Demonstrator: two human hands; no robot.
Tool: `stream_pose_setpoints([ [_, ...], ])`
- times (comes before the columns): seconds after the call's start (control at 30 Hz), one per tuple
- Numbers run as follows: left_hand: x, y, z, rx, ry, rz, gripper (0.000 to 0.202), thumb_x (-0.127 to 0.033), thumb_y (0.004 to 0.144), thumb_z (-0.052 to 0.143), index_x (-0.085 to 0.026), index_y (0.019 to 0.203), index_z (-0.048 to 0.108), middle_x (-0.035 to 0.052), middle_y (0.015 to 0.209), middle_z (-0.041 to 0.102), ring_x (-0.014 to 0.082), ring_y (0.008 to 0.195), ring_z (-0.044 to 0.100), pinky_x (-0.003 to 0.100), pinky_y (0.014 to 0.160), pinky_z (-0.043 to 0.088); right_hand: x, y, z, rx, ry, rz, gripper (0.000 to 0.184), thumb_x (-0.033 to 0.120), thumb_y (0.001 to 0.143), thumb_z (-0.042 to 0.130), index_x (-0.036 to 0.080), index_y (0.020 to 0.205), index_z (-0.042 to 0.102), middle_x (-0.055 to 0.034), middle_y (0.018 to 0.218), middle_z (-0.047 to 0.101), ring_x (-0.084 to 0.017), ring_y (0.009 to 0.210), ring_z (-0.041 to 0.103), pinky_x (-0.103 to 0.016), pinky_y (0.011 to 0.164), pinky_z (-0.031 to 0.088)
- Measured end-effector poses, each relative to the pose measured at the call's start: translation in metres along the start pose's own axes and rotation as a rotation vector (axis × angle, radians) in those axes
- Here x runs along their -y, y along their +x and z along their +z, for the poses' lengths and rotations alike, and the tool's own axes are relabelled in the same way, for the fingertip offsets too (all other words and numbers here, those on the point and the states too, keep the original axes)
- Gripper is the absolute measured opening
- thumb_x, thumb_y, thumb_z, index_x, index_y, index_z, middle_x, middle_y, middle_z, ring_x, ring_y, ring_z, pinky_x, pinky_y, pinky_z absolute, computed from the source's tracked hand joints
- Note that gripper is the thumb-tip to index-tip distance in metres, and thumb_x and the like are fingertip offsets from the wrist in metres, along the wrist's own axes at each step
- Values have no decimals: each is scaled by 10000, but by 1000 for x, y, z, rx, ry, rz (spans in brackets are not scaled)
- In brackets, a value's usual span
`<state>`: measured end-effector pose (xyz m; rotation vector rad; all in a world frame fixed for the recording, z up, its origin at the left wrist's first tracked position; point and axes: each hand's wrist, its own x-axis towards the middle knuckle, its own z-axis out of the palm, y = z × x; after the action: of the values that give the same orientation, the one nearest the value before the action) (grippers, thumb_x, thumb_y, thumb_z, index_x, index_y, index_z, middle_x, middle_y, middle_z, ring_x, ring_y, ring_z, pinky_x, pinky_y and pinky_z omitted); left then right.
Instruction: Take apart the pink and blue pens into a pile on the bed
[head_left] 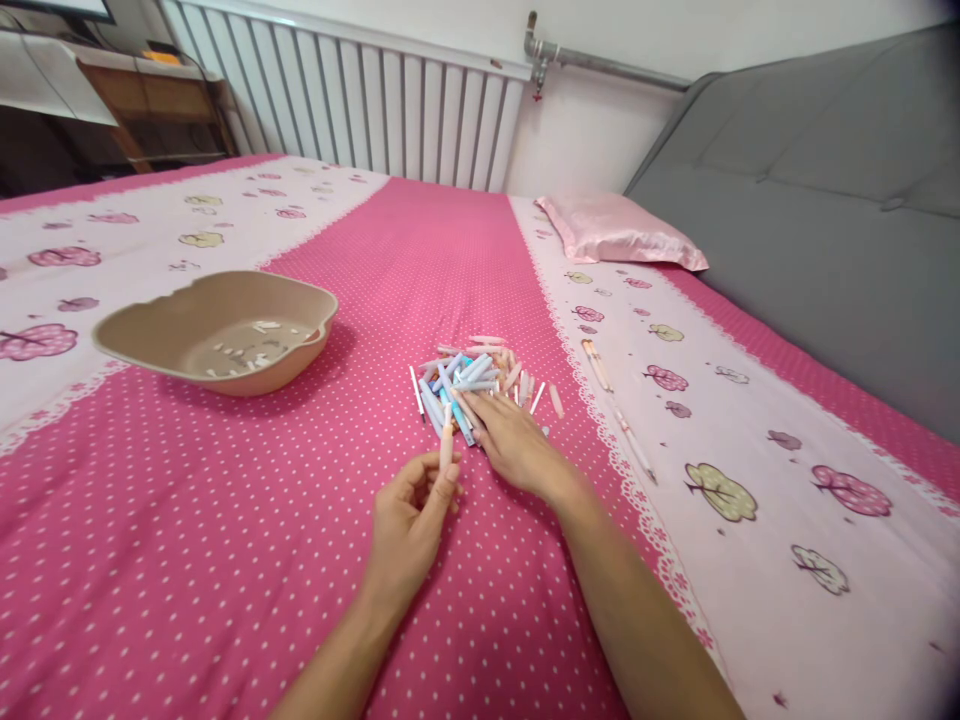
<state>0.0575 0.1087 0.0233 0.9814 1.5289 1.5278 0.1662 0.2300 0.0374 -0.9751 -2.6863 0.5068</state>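
Note:
My left hand (412, 515) pinches a small pink pen tube (447, 445) upright between thumb and fingers, just in front of a pile of pens (472, 375). The pile holds several blue, pink and white pen parts on the pink dotted bedsheet (300, 520). My right hand (510, 435) lies palm down on the near edge of the pile, its fingers stretched onto the pens. Whether it grips one is hidden.
A beige basin (217, 330) with several small white pieces inside sits on the sheet to the left. Two assembled pens (615, 405) lie in a line right of the pile. A pink pillow (615, 230) lies by the grey headboard (810, 210). A radiator (352, 95) stands behind.

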Motion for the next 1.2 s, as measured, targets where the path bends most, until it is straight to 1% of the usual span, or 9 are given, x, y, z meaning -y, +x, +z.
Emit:
stream_pose_setpoints([
  [0.07, 0, 0, 0, 1, -3, 0, 299, -382, 789, 550, -124, 931, 602, -19, 623, 553, 79, 537, 485, 193, 514, 399, 0, 1, 1, -9, 9, -29, 511, 186, 862, 368, 219, 1368, 305, -55, 1393, 386, -192, 1290, 307, -400, 1064, 242],
  [0.13, 1, 1, 0, 1, -9, -2, 300, -380, 786, 553, -120, 928, 602, -21, 620, 553, 77, 532, 483, 192, 514, 400, -1, 1, 1, -7, 7, -40, 514, 184, 857, 383, 214, 1366, 316, -53, 1402, 375, -195, 1294, 301, -393, 1070, 234],
  [0.3, 1, 1, 0, -2, -5, 4, 304, -382, 788, 551, -124, 940, 600, -22, 618, 553, 78, 532, 482, 192, 509, 395, -1, 0, 3, 31, -42, -31, 539, 202, 859, 402, 304, 1376, 289, -20, 1437, 312, -218, 1310, 268, -431, 1054, 251],
  [0.4, 1, 1, 0, 1, -1, 5, 301, -385, 786, 552, -125, 928, 603, -22, 614, 552, 78, 526, 480, 193, 505, 394, 1, -2, 2, 71, -80, 8, 537, 253, 862, 427, 324, 1375, 283, -16, 1444, 298, -234, 1322, 239, -455, 1050, 239],
  [0.57, 1, 1, 0, -1, 1, 9, 296, -385, 789, 550, -129, 929, 603, -24, 618, 551, 75, 531, 480, 187, 505, 391, 2, -5, -3, 103, -86, 159, 512, 366, 874, 398, 288, 1371, 303, -43, 1449, 289, -263, 1324, 238, -479, 1045, 232],
  [0.67, 3, 1, 0, 0, 0, 11, 302, -390, 789, 549, -129, 931, 602, -23, 623, 551, 76, 535, 480, 185, 504, 389, 2, -6, -7, 121, -86, 192, 518, 393, 871, 394, 285, 1370, 305, -41, 1447, 293, -266, 1322, 245, -469, 1040, 246],
  [0.8, 2, 1, 0, 0, -3, 4, 312, -398, 786, 551, -128, 933, 604, -21, 624, 551, 79, 533, 477, 190, 503, 389, 0, -7, -8, 130, -95, 180, 521, 392, 870, 394, 298, 1372, 294, -33, 1442, 299, -260, 1321, 248, -459, 1040, 250],
  [1.0, -1, 0, 0, -6, -19, -18, 306, -393, 776, 565, -132, 928, 612, -21, 614, 549, 83, 530, 480, 197, 507, 392, -1, -8, -8, 122, -81, 148, 541, 354, 849, 455, 256, 1366, 324, -69, 1428, 321, -278, 1309, 272, -473, 1032, 270],
  [1.2, 1, 1, 0, -3, -17, -12, 306, -396, 780, 561, -133, 927, 612, -18, 617, 548, 83, 533, 480, 198, 506, 391, -1, -8, -8, 113, -73, 150, 543, 347, 838, 481, 265, 1355, 336, -64, 1422, 333, -270, 1306, 279, -472, 1024, 279],
])
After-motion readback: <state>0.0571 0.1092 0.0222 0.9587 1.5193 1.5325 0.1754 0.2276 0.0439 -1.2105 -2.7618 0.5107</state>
